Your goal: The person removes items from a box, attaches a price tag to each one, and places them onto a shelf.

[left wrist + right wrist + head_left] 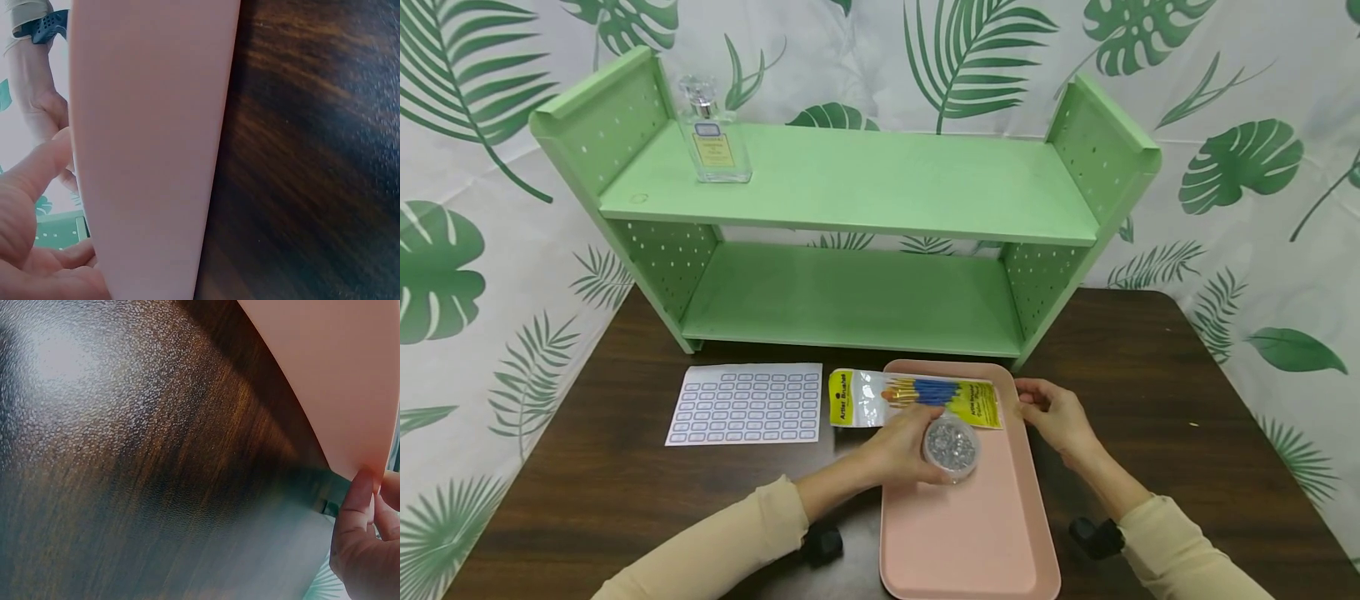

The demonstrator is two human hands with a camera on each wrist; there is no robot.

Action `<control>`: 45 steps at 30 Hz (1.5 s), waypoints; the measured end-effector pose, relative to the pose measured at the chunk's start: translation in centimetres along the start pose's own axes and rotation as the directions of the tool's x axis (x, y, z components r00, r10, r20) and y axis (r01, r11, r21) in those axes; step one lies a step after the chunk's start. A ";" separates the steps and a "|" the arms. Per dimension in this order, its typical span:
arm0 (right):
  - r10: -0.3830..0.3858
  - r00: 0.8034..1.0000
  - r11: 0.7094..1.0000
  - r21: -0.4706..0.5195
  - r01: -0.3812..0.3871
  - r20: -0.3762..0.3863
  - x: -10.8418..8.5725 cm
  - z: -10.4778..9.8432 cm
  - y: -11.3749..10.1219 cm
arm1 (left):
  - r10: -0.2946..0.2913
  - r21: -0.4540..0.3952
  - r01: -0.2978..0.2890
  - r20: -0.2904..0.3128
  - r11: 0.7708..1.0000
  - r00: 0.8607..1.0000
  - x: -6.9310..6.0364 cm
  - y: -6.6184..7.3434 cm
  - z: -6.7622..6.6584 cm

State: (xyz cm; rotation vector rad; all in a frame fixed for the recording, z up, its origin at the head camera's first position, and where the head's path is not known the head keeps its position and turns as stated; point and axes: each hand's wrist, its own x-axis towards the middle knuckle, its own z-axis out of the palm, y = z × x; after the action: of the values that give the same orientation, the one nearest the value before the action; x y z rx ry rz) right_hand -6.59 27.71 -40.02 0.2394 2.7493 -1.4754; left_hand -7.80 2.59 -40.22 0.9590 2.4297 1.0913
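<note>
In the head view a pink tray (970, 533) lies on the dark table. My left hand (898, 448) grips a round clear container (952, 447) of small silvery pieces over the tray, thumb and fingers around its sides. A pack of blue-handled brushes (977, 402) lies across the tray's far end, its left part past the rim. At the tray's far right rim, my right hand (1060, 419) pinches the edge; the right wrist view shows its fingertips on the pink rim (350, 425). The left wrist view shows my left hand (37, 231) beside the tray's side (150, 125).
A green two-level shelf (850, 308) stands behind the tray, with a glass bottle (715, 150) on its upper level at the left. A sheet of small labels (745, 404) lies on the table left of the brush pack. Leaf-patterned cloth (1247, 250) hangs behind.
</note>
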 end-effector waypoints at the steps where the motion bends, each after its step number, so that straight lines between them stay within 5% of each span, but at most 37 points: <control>1: 0.002 1.000 1.000 0.001 -0.002 0.002 0.0 0.0 0.0 | -0.005 0.006 0.005 0.000 1.000 1.000 0.0 0.0 0.0; 18: -0.057 0.998 0.996 0.064 0.057 -0.008 -0.1 -0.1 0.4 | -0.002 0.125 0.007 -0.047 0.992 0.999 -0.4 0.3 0.6; 26: 0.007 1.000 1.000 -0.004 -0.007 0.017 -0.2 -0.1 -0.3 | 0.010 0.128 -0.001 -0.066 0.992 0.998 -0.4 0.2 0.7; 45: -0.003 1.000 1.000 -0.013 0.003 0.018 -0.1 -0.1 0.0 | -0.035 0.077 0.042 -0.091 0.996 0.995 -0.2 0.2 0.6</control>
State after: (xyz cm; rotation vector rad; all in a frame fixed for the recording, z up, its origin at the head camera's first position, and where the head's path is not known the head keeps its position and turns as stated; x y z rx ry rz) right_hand -6.50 27.80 -39.99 0.2207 2.7453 -1.4522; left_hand -7.19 2.88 -40.49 0.9015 2.5694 1.0536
